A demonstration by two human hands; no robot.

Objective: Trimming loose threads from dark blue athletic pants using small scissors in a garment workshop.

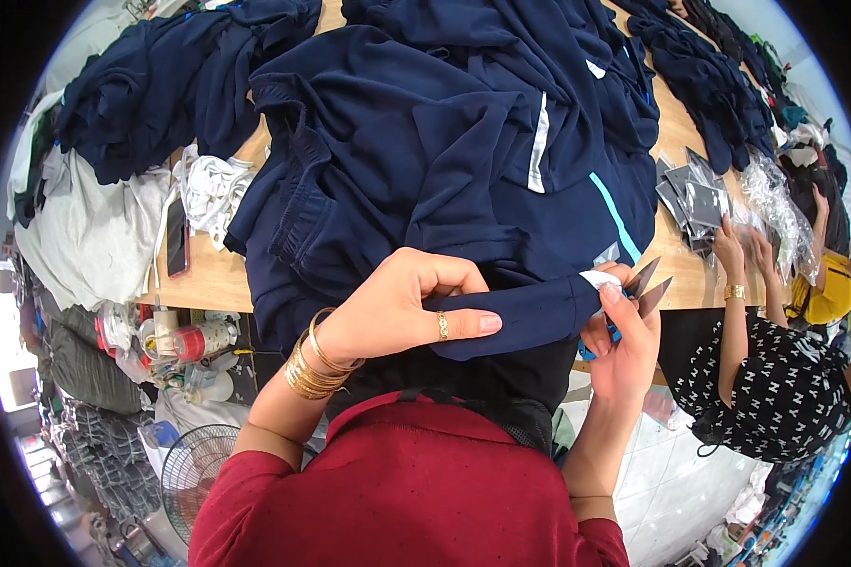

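Note:
Stretched between my hands is a folded hem (pixel 534 317) of a navy garment. My left hand (pixel 397 307), with a ring and several gold bangles, pinches its left end, thumb on top and fingers behind. At the hem's right end, my right hand (pixel 629 345) pinches the edge beside a small white patch. Tucked in that same hand are scissors (pixel 652 291), their blades pointing up and apart; blue shows at the handle, mostly hidden by the fingers. Just beyond lies a heap of navy garments (pixel 388 142) with gathered waistbands and white and light-blue strips.
On the wooden table (pixel 222 283) a phone (pixel 177 238) lies by white cords (pixel 216 189) at left. More navy clothes (pixel 161 94) sit at the far left. At right, a co-worker (pixel 775 387) handles dark items in clear bags (pixel 695 203). A fan (pixel 203 472) stands lower left.

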